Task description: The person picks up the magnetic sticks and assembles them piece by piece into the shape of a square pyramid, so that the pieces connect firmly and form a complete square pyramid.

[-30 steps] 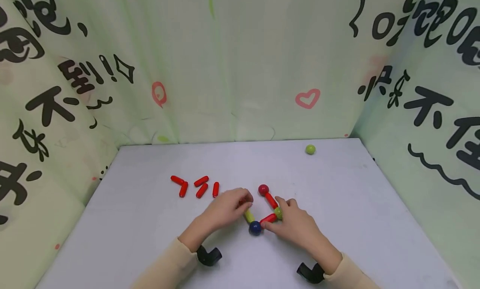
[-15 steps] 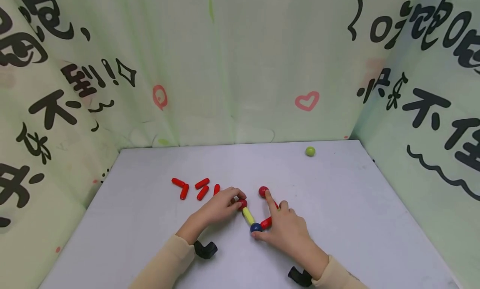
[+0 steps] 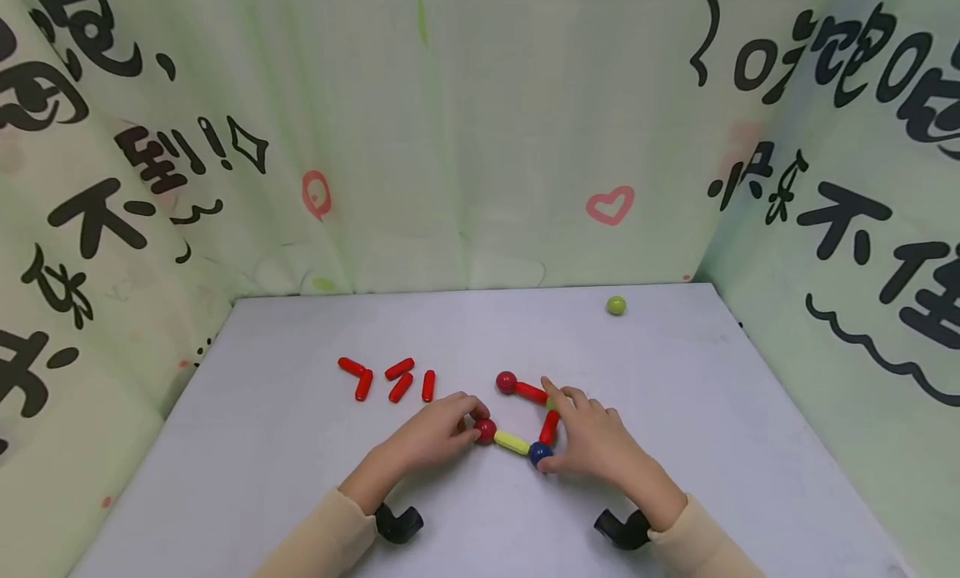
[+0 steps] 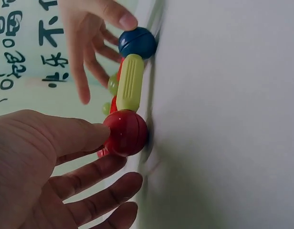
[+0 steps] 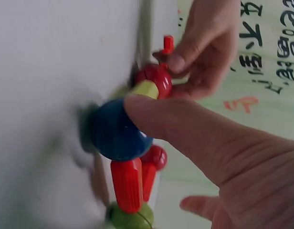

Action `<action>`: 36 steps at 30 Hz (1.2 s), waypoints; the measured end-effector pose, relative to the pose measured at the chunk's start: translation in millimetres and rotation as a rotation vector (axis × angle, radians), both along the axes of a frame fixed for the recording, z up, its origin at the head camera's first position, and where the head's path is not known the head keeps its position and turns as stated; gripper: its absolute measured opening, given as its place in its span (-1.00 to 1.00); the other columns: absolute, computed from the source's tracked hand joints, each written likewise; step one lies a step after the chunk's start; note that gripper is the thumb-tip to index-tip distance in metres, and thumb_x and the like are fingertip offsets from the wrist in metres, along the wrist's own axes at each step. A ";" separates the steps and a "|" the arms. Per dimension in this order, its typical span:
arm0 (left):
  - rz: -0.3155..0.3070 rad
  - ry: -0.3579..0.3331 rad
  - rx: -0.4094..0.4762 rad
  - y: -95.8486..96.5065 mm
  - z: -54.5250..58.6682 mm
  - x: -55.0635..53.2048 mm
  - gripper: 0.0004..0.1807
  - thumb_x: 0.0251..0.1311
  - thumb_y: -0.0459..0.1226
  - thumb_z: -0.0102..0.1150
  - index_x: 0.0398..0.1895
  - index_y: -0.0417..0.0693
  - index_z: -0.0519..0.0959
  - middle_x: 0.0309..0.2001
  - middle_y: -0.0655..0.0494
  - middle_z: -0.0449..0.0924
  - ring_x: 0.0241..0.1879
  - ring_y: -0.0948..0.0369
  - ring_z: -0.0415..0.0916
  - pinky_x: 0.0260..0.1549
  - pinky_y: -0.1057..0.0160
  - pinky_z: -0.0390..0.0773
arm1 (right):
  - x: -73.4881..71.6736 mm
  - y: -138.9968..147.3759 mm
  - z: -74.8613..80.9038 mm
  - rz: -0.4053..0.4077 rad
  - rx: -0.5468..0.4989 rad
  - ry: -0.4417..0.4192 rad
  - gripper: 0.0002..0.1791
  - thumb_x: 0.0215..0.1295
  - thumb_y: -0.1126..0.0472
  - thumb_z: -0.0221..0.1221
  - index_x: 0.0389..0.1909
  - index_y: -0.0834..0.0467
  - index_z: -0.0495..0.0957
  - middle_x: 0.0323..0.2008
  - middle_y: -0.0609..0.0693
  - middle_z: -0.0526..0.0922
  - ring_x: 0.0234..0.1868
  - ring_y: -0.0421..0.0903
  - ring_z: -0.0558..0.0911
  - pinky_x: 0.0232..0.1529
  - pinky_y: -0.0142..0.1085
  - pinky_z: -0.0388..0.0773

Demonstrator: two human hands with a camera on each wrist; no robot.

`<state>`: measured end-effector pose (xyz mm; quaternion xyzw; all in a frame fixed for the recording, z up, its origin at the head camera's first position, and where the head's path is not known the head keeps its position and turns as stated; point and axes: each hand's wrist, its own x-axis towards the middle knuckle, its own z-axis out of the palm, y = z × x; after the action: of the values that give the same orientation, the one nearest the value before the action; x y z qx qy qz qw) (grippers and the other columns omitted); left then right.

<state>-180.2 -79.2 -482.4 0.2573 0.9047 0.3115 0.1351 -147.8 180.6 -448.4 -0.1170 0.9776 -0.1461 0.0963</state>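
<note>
A bent chain of toy rods and balls lies on the table between the hands. My left hand (image 3: 438, 434) pinches the red ball (image 4: 125, 132) at its near end between thumb and finger. From there a yellow-green rod (image 4: 130, 83) joins the blue ball (image 5: 120, 129). My right hand (image 3: 603, 436) rests its thumb on the blue ball, its fingers extended beside the chain. A red rod (image 5: 127, 186) links blue to a green ball (image 5: 132, 217), partly hidden by the right hand in the head view. Another red rod (image 3: 531, 392) leads to a second red ball (image 3: 506, 383).
Several loose red rods (image 3: 401, 387) lie left of the chain. A loose green ball (image 3: 616, 305) sits near the table's back edge. Printed curtains (image 3: 465, 144) enclose the white table (image 3: 300, 336) at the back and both sides.
The chain has turned: the blue ball moved right and its far red ball moved left. The left hand moved slightly down with its red ball. The right thumb stayed by the blue ball.
</note>
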 end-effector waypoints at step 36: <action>0.500 -0.046 -0.084 -14.2 5.5 -30.9 -0.73 0.22 -0.22 0.40 -0.06 -0.12 0.63 -0.38 0.09 0.62 -0.42 0.18 0.53 -0.34 0.23 0.64 | -34.0 25.2 -3.8 0.176 -0.292 -0.217 0.11 -0.01 0.18 0.60 0.57 0.12 0.23 0.60 0.24 0.12 0.49 0.34 0.31 0.32 0.28 0.42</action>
<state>-211.1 -93.4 -476.9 0.0125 0.9490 0.3032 0.0850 -181.9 205.7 -452.1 -0.1984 0.9159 -0.2890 0.1956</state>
